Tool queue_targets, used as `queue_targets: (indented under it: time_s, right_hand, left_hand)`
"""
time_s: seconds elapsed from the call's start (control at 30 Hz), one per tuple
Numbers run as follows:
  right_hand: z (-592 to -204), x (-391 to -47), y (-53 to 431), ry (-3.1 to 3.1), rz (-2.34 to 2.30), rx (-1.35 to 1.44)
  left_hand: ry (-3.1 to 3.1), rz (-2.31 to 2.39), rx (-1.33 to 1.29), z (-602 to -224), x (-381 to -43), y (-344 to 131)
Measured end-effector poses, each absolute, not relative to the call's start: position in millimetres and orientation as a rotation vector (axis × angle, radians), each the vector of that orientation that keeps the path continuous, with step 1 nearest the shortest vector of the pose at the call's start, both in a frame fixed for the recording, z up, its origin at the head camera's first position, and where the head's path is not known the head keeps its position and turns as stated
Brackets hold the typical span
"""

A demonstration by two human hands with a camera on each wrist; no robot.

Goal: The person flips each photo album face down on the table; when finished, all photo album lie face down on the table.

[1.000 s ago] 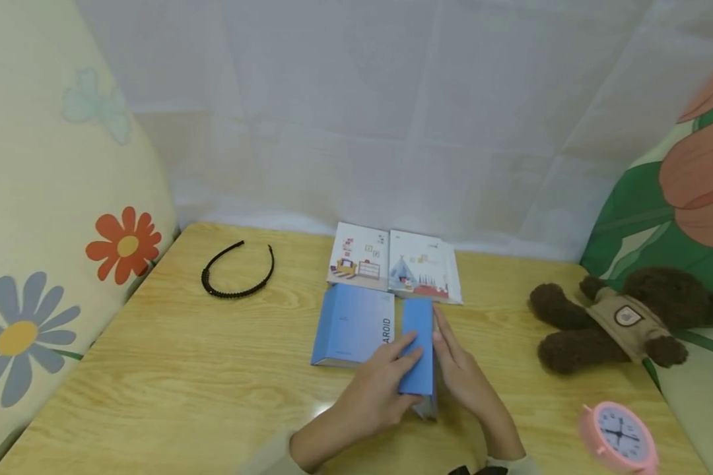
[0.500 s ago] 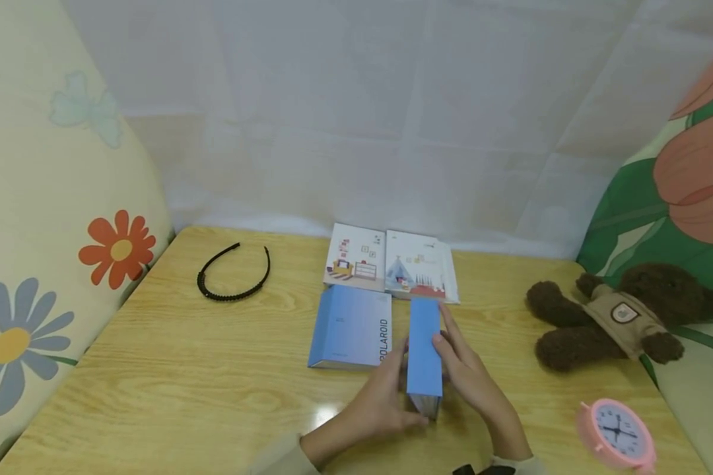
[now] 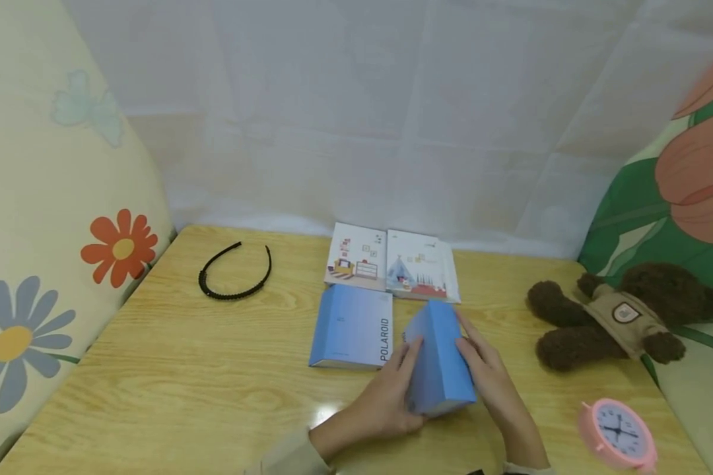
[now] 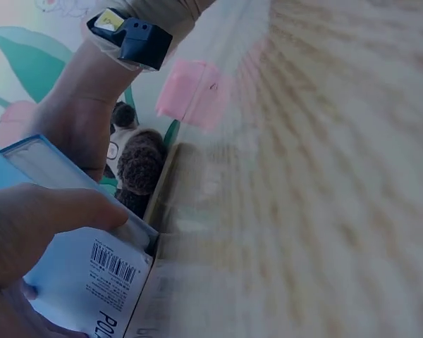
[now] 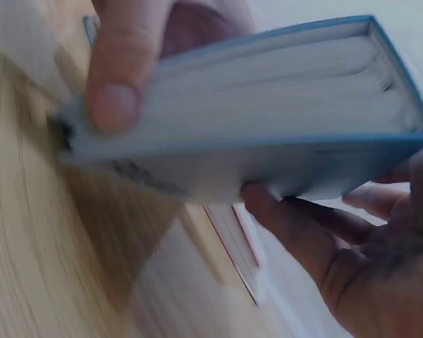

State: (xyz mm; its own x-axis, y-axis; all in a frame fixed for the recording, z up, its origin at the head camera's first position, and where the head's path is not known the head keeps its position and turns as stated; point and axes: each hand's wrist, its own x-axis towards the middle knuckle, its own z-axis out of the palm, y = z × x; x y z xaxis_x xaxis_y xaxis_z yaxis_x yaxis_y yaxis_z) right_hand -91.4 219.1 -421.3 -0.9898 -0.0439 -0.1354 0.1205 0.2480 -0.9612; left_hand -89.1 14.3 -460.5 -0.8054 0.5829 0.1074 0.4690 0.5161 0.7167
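Pinching a blue album (image 3: 442, 356), the left hand (image 3: 386, 399) has its thumb against the page edges and fingers on the left cover; the right hand (image 3: 493, 373) touches the spine, though whether it grips I cannot tell. The album tilts, spine up, just right of a flat-lying album (image 3: 356, 330) and nearer than two picture books (image 3: 418, 264) by the table (image 3: 214, 369)'s far edge. Wood surface runs left towards a black headband (image 3: 234, 295) and right to a brown bear (image 3: 606, 320) at the right edge, a pink clock (image 3: 620, 432) nearer. Fingers cover some lettering; the right wrist view is blurred, the table's near edge cut off. Pale pages (image 5: 268, 105) fill the held cover.
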Motion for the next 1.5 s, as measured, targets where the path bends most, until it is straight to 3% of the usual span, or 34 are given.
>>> queue_targets:
  time_s: [0.4,0.63,0.87,1.03,1.23,1.5]
  right_hand:
    - [-434.3,-81.3,238.5,2.785,-1.241,0.206]
    - [-432.0,-79.3,237.6,2.921,-0.994,0.170]
    - [-410.1,-111.6,191.8,3.032,-0.981,-0.123]
    - [-414.8,-144.9,142.1,2.944,-0.954,-0.369]
    - [-435.2,-166.2,113.9,2.848,-0.843,-0.319]
    - [-437.6,-167.4,96.8,2.834,-0.931,-0.224]
  left_hand:
    - [2.788,0.659,1.095,-461.4,-83.0,18.6]
    - [2.712,0.796,1.096,-456.2,-81.2,7.9]
    - [2.766,1.063,0.746,-430.5,-101.8,-37.5]
    - [2.824,1.125,0.454,-438.7,-120.7,-75.4]
    - [2.762,1.042,0.386,-455.5,-129.1,-87.5]
    - [2.852,1.078,0.354,-453.0,-124.1,-83.7]
